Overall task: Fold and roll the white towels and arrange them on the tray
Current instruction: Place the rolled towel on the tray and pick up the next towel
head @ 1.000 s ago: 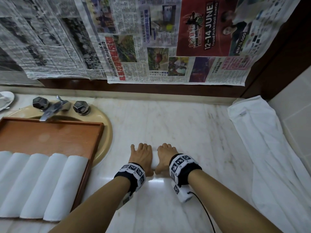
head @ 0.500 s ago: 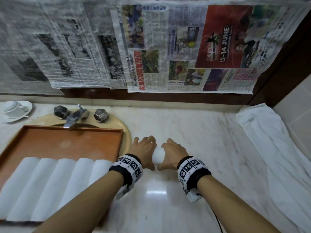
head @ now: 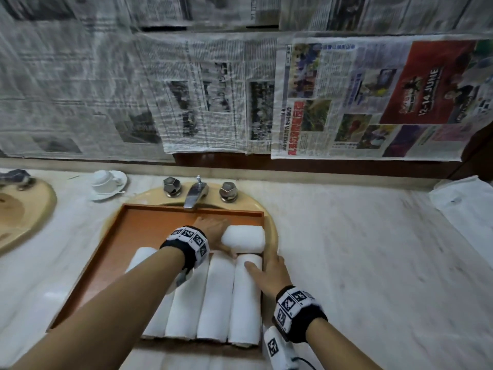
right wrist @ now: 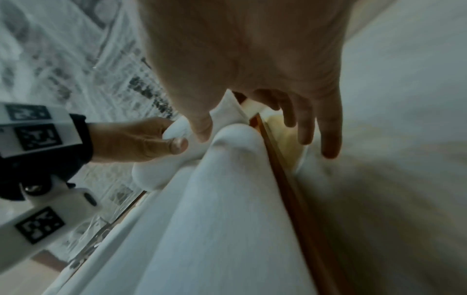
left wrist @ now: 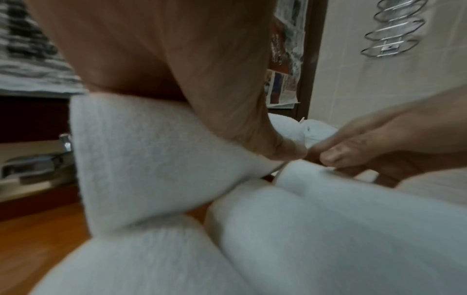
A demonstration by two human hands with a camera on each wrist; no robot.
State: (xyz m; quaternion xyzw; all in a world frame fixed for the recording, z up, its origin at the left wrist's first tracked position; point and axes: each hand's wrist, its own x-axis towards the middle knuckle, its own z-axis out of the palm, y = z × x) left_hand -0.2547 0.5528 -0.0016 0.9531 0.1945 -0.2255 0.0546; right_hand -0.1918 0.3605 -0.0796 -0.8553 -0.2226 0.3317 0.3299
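An orange-brown wooden tray (head: 138, 231) lies over a sink. Several rolled white towels (head: 218, 297) lie side by side in its near part. One more rolled towel (head: 244, 239) lies crosswise just beyond them, at the tray's right side. My left hand (head: 216, 236) grips its left end; in the left wrist view my thumb presses into this roll (left wrist: 141, 159). My right hand (head: 266, 268) rests over the tray's right rim with relaxed fingers. Its thumb touches the rightmost roll (right wrist: 227, 199).
A chrome faucet (head: 196, 192) with two knobs stands behind the tray. A white cup on a saucer (head: 106, 182) sits to the left, beside a second sink (head: 21, 209). Unfolded white towels (head: 466, 206) lie at the far right of the marble counter. Newspapers cover the wall.
Both hands were rolling a towel on the counter. The roll now sits on the tray in my left hand's grip, and my right hand has let go and rests at the tray's rim.
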